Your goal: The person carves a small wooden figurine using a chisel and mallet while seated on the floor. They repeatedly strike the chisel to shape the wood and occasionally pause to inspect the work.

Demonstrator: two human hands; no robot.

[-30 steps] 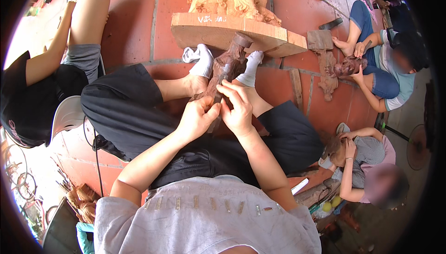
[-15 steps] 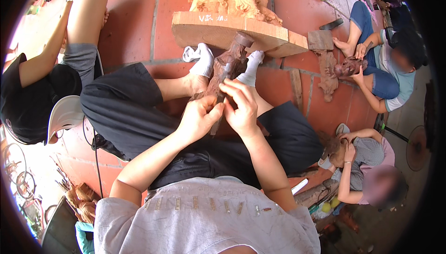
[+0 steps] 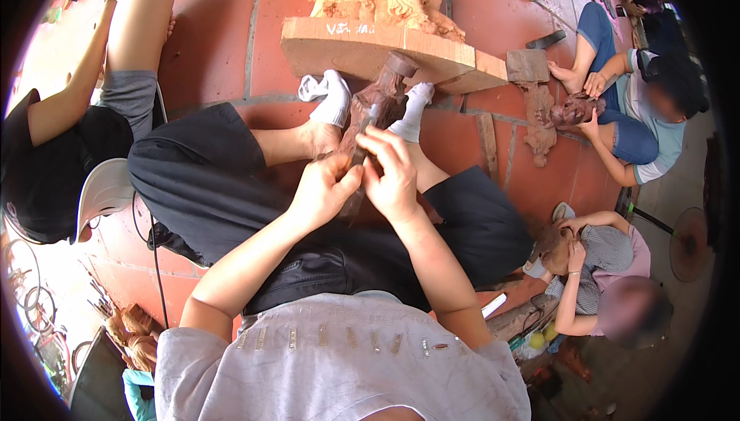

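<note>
I sit on the floor with a dark reddish wood carving (image 3: 375,101) propped between my white-socked feet (image 3: 330,97). My left hand (image 3: 324,187) and my right hand (image 3: 391,171) are pressed close together over the carving's near end. Both grip a slim metal hand tool (image 3: 363,134) whose tip rests on the wood. My fingers hide the tool's handle and the spot it touches.
A large pale carved block (image 3: 385,32) on a plank base stands just beyond my feet. One person (image 3: 69,120) sits at my left, two others (image 3: 640,90) work on dark carvings at my right. A floor fan (image 3: 690,240) stands far right. The floor is red tile (image 3: 216,28).
My hands have shifted slightly on the carving, the right hand moving a little up over the tool. The carving and my feet stay put.
</note>
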